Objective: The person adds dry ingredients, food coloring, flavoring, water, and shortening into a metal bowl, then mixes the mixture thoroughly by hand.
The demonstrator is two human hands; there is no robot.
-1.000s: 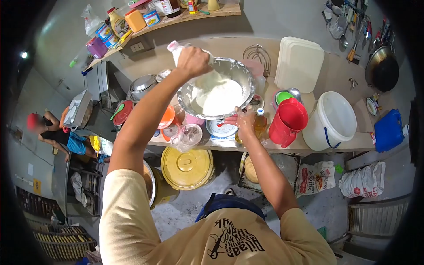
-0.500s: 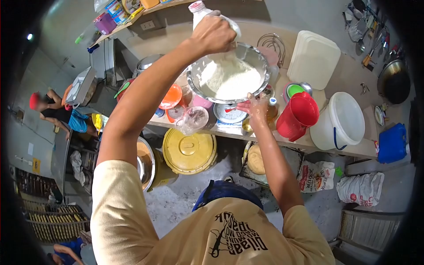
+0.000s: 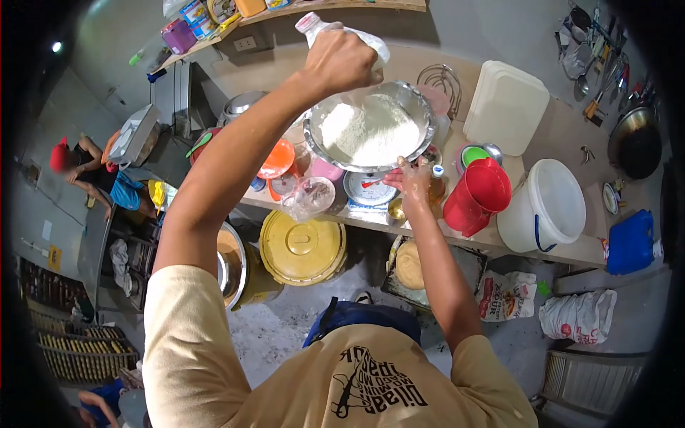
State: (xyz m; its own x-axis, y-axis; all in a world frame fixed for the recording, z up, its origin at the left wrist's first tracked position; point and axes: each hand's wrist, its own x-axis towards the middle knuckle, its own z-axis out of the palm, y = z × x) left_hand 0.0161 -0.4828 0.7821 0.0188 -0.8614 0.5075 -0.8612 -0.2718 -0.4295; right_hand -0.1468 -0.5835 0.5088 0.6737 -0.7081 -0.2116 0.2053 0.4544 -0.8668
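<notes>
A grey wall (image 3: 492,39) carries a wooden shelf (image 3: 371,6) and, below it, an electrical outlet (image 3: 245,43). A beige counter (image 3: 591,244) runs along this wall above a grey, stained floor (image 3: 267,342). One small, bright light (image 3: 56,47) shows at upper left.

White container (image 3: 374,46) partly hidden by the left hand (image 3: 342,63), pot (image 3: 241,105) partly behind left forearm (image 3: 250,135), shelf (image 3: 342,10) cut off at top

White powder (image 3: 382,135) glares — small light (image 3: 56,47) far left — edges bow into black.
</notes>
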